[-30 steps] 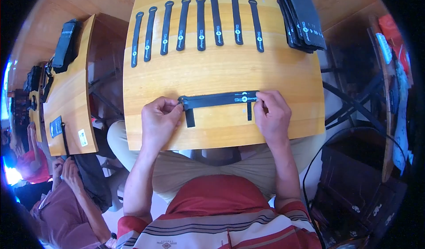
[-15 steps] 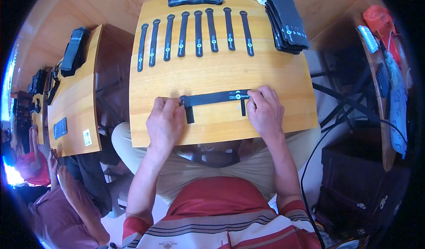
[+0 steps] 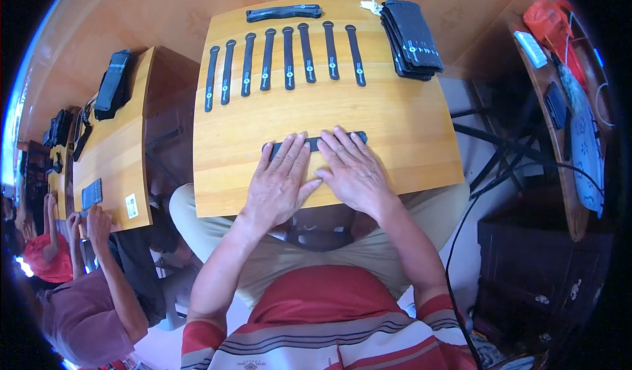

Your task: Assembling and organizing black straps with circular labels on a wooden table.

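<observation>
A dark strap lies crosswise on the near half of the wooden table. My left hand rests flat on its left part, fingers stretched out and pointing away from me. Over the right part, my right hand presses down the same way, fingers straight. Between the hands and at both ends, bits of the strap show; the rest is hidden under my fingers. Farther off, several matching dark straps, each with a rounded, slotted head, lie side by side in a row.
At the far edge sits a bundle of straps. A thick stack of dark straps fills the far right corner, beside a crumpled white scrap. Co-workers sit left at another table; a narrow shelf holds items at right.
My hands have gone from pinching the strap's two ends to lying flat on it, closer together. Two dark pieces that hung below the strap no longer show. The view has shifted slightly.
</observation>
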`<state>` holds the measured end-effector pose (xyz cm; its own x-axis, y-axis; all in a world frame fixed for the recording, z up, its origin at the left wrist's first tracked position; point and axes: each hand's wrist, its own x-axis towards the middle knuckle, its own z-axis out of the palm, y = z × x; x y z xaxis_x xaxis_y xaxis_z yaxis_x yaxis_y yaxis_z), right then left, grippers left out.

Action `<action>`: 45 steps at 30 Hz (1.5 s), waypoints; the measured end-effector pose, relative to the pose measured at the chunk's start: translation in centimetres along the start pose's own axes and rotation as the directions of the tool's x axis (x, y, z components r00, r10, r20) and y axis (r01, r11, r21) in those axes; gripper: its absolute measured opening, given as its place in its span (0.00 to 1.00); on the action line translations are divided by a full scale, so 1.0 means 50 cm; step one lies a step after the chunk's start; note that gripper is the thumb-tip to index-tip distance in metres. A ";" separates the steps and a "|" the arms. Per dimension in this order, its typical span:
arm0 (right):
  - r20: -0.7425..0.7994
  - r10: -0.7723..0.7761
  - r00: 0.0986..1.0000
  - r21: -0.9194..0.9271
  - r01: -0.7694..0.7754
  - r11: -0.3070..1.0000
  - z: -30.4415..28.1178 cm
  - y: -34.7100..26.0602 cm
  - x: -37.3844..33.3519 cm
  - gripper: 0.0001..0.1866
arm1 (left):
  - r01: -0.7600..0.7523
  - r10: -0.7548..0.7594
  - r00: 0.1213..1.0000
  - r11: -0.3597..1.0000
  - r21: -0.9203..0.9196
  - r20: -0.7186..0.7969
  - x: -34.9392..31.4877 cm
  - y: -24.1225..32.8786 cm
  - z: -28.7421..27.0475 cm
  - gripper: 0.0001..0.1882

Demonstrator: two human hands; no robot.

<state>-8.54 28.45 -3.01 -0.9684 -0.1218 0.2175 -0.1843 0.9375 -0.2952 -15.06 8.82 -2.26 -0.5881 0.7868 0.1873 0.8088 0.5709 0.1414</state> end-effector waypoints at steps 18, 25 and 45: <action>0.051 -0.033 0.998 0.128 0.027 0.991 -0.027 0.032 -0.005 0.29 | 0.054 -0.047 0.992 0.997 -0.060 0.118 -0.069 -0.071 -0.038 0.36; 0.034 0.286 0.958 0.353 -0.279 0.893 -0.069 0.114 0.070 0.21 | 0.084 -0.084 0.995 0.996 -0.005 0.054 -0.075 -0.065 -0.027 0.39; -0.059 0.498 0.865 -0.183 -0.500 0.847 -0.069 0.164 0.055 0.15 | 0.127 -0.182 0.959 0.962 -0.243 -0.219 -0.103 -0.062 -0.020 0.24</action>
<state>-12.12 36.91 -1.62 -0.9198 0.3805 0.0961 0.3586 0.9144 -0.1880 -14.54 2.78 -2.70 -0.7121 0.5990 0.3663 0.7018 0.5922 0.3959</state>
